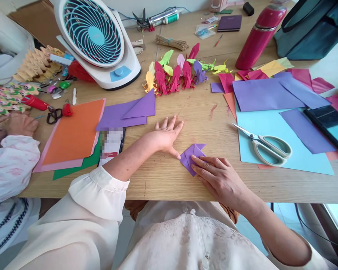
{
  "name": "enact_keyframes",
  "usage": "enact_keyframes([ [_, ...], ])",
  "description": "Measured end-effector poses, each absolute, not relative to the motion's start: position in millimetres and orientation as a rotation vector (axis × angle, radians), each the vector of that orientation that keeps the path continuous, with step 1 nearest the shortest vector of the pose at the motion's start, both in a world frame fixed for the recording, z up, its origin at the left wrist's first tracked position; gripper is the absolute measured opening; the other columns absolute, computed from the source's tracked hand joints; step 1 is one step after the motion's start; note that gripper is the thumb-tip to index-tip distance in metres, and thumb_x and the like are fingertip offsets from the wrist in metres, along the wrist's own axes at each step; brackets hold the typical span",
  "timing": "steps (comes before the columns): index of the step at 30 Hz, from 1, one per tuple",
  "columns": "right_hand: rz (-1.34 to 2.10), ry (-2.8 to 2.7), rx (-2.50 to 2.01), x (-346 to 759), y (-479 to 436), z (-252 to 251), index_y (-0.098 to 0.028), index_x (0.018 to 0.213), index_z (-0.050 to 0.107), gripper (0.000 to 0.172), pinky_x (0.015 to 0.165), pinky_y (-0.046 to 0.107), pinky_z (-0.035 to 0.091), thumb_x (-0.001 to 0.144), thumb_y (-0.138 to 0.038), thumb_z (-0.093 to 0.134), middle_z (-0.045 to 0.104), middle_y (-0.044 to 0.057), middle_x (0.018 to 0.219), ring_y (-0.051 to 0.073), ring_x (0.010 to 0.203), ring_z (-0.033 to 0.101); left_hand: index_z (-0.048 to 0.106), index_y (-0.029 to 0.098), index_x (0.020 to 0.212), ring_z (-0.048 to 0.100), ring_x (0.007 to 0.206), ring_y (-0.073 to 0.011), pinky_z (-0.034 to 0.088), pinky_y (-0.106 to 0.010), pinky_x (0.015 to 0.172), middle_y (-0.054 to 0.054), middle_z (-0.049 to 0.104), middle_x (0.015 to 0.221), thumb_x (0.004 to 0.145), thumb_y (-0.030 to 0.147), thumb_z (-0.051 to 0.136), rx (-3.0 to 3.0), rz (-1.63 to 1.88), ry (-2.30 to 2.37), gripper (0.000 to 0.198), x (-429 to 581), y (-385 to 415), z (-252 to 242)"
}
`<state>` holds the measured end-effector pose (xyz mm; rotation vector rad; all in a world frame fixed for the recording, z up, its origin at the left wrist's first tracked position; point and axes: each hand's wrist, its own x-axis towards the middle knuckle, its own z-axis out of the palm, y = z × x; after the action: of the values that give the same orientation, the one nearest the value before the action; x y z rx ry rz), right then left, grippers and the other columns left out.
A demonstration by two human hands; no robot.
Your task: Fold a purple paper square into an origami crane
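Observation:
A small folded piece of purple origami paper [189, 155] lies near the front edge of the table, with a pointed flap at its upper right. My right hand [219, 178] holds it down, fingertips pressed on its right side; the thumb is hidden. Spread out on the wood to the left is my left hand [167, 137], its fingers apart and nothing in it. The left thumb tip reaches the paper's left corner. Purple sheets [121, 114] lie beyond my left wrist. White-handled scissors [266, 146] rest on a light blue sheet [253, 131] to the right.
Folded colourful paper figures [176, 77] stand in a group at the back, beside a white fan [124, 67]. A pink bottle [256, 37] and a teal bag [312, 32] are at back right. Orange sheets [73, 131] and a phone [112, 144] lie left, near another person's hand [22, 123].

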<state>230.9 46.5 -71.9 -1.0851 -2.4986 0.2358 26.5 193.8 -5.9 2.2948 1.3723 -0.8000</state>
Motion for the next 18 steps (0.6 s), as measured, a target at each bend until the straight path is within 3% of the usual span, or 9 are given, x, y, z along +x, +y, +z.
enact_keyframes([
  [4,0.222,-2.502,-1.081,231.0,46.7,-72.1,-0.016,0.130,0.064,0.032,0.092,0.043,0.043,0.102,-0.021,0.049,0.055,0.007,0.149,0.028,0.126,0.055,-0.008,0.019,0.161,-0.013,0.153,-0.0443,0.008,-0.066,0.120,-0.019,-0.024,0.164,0.058,0.046,0.088,2.319,-0.799,1.354,0.144,21.0,190.1,1.1],
  [6,0.221,-2.504,-1.083,231.0,46.9,-72.3,-0.016,0.129,0.064,0.032,0.092,0.043,0.043,0.102,-0.021,0.049,0.055,0.007,0.149,0.028,0.126,0.055,-0.009,0.021,0.161,-0.012,0.153,-0.0422,0.009,-0.064,0.120,-0.018,-0.023,0.164,0.064,0.042,0.084,2.333,-0.755,1.279,0.136,17.6,186.7,3.7],
  [10,0.235,-2.509,-1.082,231.7,47.3,-73.1,-0.018,0.133,0.062,0.034,0.094,0.045,0.043,0.102,-0.021,0.047,0.054,0.006,0.150,0.028,0.128,0.055,-0.011,0.023,0.160,-0.015,0.154,-0.0368,0.011,-0.061,0.121,-0.017,-0.022,0.165,0.079,0.055,0.069,2.347,-0.555,1.131,0.118,16.1,176.2,-5.9],
  [18,0.257,-2.508,-1.081,232.6,47.2,-74.2,-0.018,0.134,0.061,0.035,0.095,0.046,0.042,0.102,-0.020,0.047,0.052,0.006,0.152,0.029,0.129,0.054,-0.007,0.020,0.161,-0.016,0.152,-0.0447,0.007,-0.068,0.118,-0.021,-0.022,0.165,0.061,0.067,0.080,2.348,-0.504,1.311,0.140,22.6,175.9,-34.5],
])
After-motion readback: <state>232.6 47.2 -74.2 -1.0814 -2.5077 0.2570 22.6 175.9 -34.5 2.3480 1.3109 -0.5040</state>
